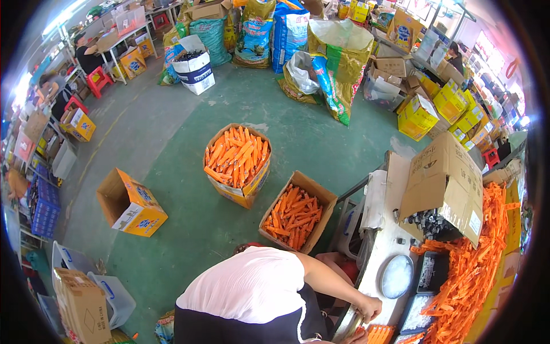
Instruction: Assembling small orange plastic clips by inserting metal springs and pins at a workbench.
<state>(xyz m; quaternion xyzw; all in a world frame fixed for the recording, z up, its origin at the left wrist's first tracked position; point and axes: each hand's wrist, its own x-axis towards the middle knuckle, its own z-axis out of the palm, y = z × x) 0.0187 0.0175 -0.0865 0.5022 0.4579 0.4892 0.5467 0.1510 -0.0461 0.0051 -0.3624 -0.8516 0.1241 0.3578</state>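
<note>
Several orange pcs (380, 334) are lying side by side on the worktop (382, 246), just right of my R hand (358, 337), the nearer one, long axes running roughly toward the pic's bottom edge. My L hand (371, 309) is sitting just above them in view w/ fingers bent; can't tell if they're pinching smth, & R fingers are hiding partly off-frame, so ditto.

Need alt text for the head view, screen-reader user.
A person in a white top has both hands close together at a white workbench, near a heap of orange pieces. Two cardboard boxes of orange pieces stand on the green floor, with large sacks beyond.
</note>
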